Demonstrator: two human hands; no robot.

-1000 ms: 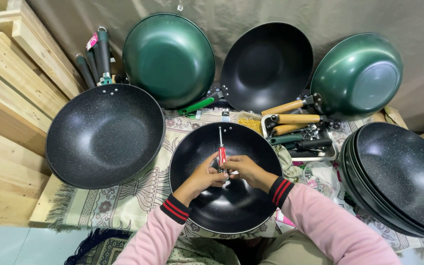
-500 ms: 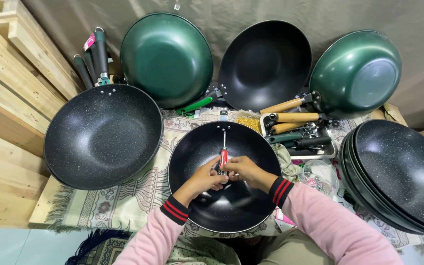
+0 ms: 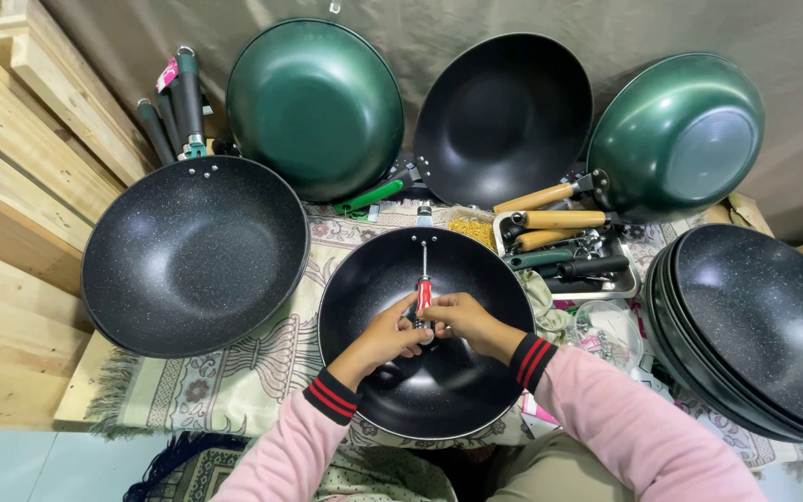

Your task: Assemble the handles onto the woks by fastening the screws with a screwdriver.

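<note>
Both hands, left hand (image 3: 390, 333) and right hand (image 3: 462, 321), stay closed around a red-handled screwdriver (image 3: 424, 296) inside the black wok (image 3: 374, 372). Its shaft, tilted a moment ago, now stands straight, tip at the far rim's rivets (image 3: 423, 239).

1. A wok (image 3: 425, 372) lies on a patterned cloth (image 3: 225, 390), straight in front of the person.
2. Both hands, left (image 3: 385, 336) and right (image 3: 465, 321), meet inside it around a screwdriver (image 3: 424, 284) pointing toward its far rim.
3. To its left sits another wok (image 3: 195, 256), with planks (image 3: 20, 186) further left.
4. Behind, 3 woks (image 3: 504, 116) lean against the wall.
5. To the right lie a tray of handles (image 3: 564, 246), then stacked woks (image 3: 755, 325).
</note>
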